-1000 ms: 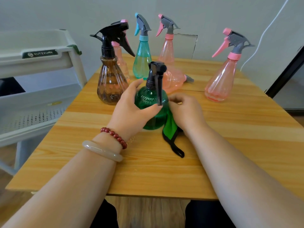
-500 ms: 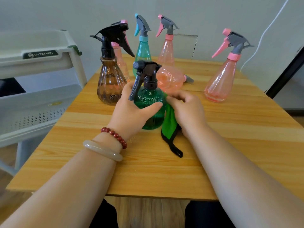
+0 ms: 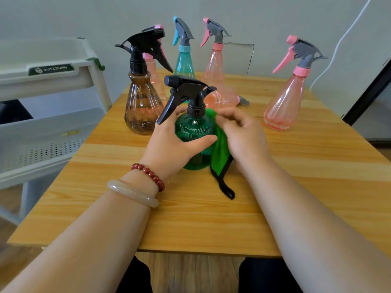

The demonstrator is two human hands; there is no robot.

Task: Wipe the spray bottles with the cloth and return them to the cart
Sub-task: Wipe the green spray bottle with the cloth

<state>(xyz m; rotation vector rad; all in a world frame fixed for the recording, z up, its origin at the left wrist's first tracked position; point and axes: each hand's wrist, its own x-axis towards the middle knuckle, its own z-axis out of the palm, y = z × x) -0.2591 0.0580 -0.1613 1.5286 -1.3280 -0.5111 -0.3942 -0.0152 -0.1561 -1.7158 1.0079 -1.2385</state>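
standing upright on the desk [image 3: 190, 218], the green spray bottle [image 3: 193, 132] sits between the left hand [image 3: 169, 149] and the right hand [image 3: 243, 136], its long axis vertical and its black nozzle [image 3: 169, 81] pointing left toward the cart [image 3: 53, 127]. the left hand curls round the body from the left, thumb across the near face, so it looks best placed to carry it. the right hand, at the bottle's right shoulder, pinches the green cloth [image 3: 220, 157] against it, the rest hanging to the desk. the cart lies beyond the left hand, so i judge the return a leftward move
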